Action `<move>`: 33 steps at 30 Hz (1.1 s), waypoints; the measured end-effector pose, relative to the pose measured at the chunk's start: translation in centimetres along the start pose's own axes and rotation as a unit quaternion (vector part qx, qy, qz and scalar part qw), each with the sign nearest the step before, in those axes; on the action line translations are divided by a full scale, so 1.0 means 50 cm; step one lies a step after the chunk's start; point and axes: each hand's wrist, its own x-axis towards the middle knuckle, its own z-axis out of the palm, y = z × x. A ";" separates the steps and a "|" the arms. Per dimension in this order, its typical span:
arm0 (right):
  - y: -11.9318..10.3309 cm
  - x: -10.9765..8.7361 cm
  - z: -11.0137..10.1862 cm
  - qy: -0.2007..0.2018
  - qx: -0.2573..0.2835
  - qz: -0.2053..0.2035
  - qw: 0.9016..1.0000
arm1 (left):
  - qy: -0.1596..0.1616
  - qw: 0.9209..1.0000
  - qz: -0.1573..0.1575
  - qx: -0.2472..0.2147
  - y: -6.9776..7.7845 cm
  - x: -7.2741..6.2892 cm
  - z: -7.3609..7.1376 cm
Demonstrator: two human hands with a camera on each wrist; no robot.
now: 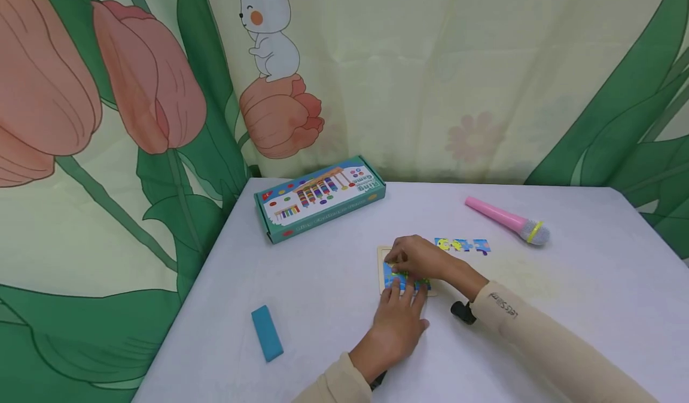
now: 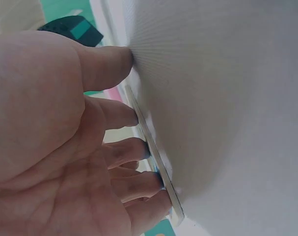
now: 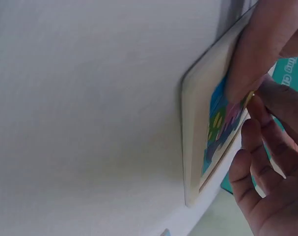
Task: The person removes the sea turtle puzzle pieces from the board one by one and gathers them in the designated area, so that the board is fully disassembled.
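Observation:
A light wooden puzzle tray [image 1: 381, 277] with blue picture pieces lies on the white table. My left hand [image 1: 395, 325] rests along its near edge, fingers extended over the tray and the puzzle pieces, thumb apart on the right. In the left wrist view, its fingertips meet the tray's edge [image 2: 158, 155]. My right hand [image 1: 422, 258] reaches in from the right above the tray, fingers bent, pinching a small yellow-edged puzzle piece [image 3: 250, 96] at the surface. The fingers hide much of that piece. Pink, green and blue printed pieces [image 3: 218, 123] show inside the frame in the right wrist view.
Several loose puzzle pieces [image 1: 462, 245] lie in a row beyond the right hand. A pink toy microphone [image 1: 500, 216] lies farther right. The green ring game box [image 1: 321, 200] sits at the back left, and a blue block [image 1: 267, 333] is left of the left hand.

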 end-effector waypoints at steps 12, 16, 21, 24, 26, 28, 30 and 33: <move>0.007 -0.003 -0.003 0.018 0.098 0.015 0.995 | 0.000 1.000 -0.003 -0.029 -0.003 0.009 0.013; 0.015 -0.006 -0.001 0.029 0.136 0.014 0.990 | 0.001 1.000 -0.004 -0.031 -0.003 0.011 0.016; 0.027 -0.015 -0.014 0.070 0.157 0.036 0.984 | -0.006 0.999 -0.003 -0.045 -0.004 0.005 0.003; 0.042 -0.028 -0.039 0.093 0.147 0.063 0.983 | -0.006 0.999 -0.003 -0.049 -0.004 0.002 -0.005; 0.055 -0.043 -0.057 0.098 0.133 0.082 0.983 | -0.003 0.999 -0.003 -0.041 -0.002 0.000 -0.005; 0.070 -0.062 -0.073 0.097 0.122 0.100 0.983 | 0.003 1.000 -0.005 -0.025 0.000 -0.002 -0.002; 0.087 -0.085 -0.085 0.094 0.114 0.118 0.982 | 0.012 1.000 -0.007 -0.006 0.002 -0.004 0.002; 0.112 -0.117 -0.096 0.083 0.118 0.143 0.979 | 0.022 1.000 -0.007 0.009 0.004 -0.007 0.005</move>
